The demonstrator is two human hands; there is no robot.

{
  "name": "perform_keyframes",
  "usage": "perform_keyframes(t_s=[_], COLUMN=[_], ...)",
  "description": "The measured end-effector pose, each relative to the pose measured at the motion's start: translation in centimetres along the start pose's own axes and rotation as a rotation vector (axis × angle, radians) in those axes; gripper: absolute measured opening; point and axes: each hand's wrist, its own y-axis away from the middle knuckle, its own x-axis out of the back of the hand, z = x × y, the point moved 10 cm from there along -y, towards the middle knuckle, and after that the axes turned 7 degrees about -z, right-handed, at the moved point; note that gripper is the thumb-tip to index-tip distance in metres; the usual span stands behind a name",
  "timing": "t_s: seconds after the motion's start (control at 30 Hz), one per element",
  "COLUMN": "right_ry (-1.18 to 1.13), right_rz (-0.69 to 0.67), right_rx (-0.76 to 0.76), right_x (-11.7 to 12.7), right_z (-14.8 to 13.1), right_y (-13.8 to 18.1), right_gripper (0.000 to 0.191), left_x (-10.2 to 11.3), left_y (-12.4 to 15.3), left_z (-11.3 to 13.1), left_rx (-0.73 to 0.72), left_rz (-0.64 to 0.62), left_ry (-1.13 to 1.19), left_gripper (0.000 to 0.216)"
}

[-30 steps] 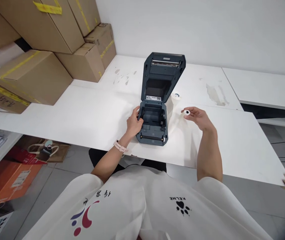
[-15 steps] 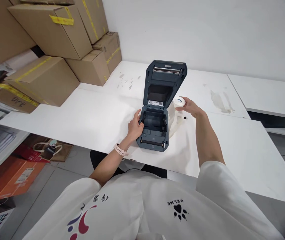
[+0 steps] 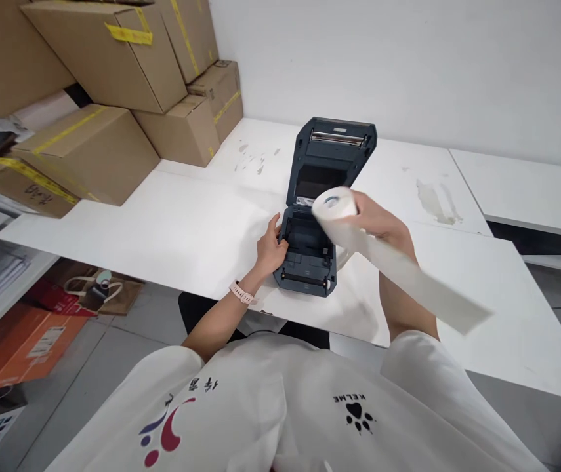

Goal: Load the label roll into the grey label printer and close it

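Note:
A dark grey label printer stands on the white table with its lid raised, its inside facing me. My left hand grips the printer's left side, thumb over the rim and fingers along the outer wall. In my right hand is a roll of white label paper, held above the right part of the open printer. A long loose strip hangs from the roll toward the lower right, passing in front of my right forearm. The roll hides part of the hinge area and the printer's bay.
Cardboard boxes with yellow tape are stacked at the left end of the white table. A white wall rises behind. An orange box and a paper bag lie on the floor at lower left. Stains mark the table at right.
My right hand has lifted the paper roll from beside the printer and brought it left over the open printer. The loose strip now trails out. My left hand stays on the printer.

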Motion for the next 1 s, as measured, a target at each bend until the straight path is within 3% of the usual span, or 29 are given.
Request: perform_keyframes(t_s=[0.07, 0.17, 0.27, 0.4, 0.5, 0.6, 0.67, 0.8, 1.0], right_ry=[0.245, 0.654, 0.804, 0.854, 0.815, 0.691, 0.651, 0.787, 0.905], right_rz=[-0.138, -0.28, -0.35, -0.363, -0.251, -0.057, 0.003, 0.106, 0.188], right_rx=[-0.01, -0.051, -0.108, -0.211, -0.149, 0.066, 0.16, 0.127, 0.103], right_x=[-2.9, -6.5, -8.8, -10.0, -9.9, -10.3, -11.8, -15.5, -17.2], right_z=[-2.3, -3.2, -1.9, 0.4, -0.4, -3.1, -4.0, -3.5, -3.1], right_y=[-1.1, -2.6, -3.8, -4.1, -2.1, 2.2, 5.4, 9.4, 10.0], right_gripper=[0.063, 0.063, 0.067, 0.069, 0.065, 0.051, 0.047, 0.054, 0.057], left_x=[0.0, -0.1, -0.1, -0.1, -0.2, -0.2, -0.2, -0.1, -0.1], left_y=[0.1, 0.1, 0.1, 0.0, -0.1, -0.1, 0.0, 0.1, -0.1], left_z=[0.2, 0.4, 0.4, 0.1, -0.2, -0.2, -0.1, 0.1, -0.2], left_rx=[-0.006, -0.015, -0.018, -0.024, -0.032, -0.034, -0.032, -0.05, -0.05], left_rz=[-0.002, -0.012, -0.018, -0.011, -0.009, -0.011, -0.008, -0.001, 0.014], left_ry=[-0.004, -0.008, 0.001, 0.029, 0.052, 0.064, 0.079, 0.119, 0.157], left_gripper=[0.081, 0.081, 0.08, 0.08, 0.08, 0.078, 0.077, 0.071, 0.067])
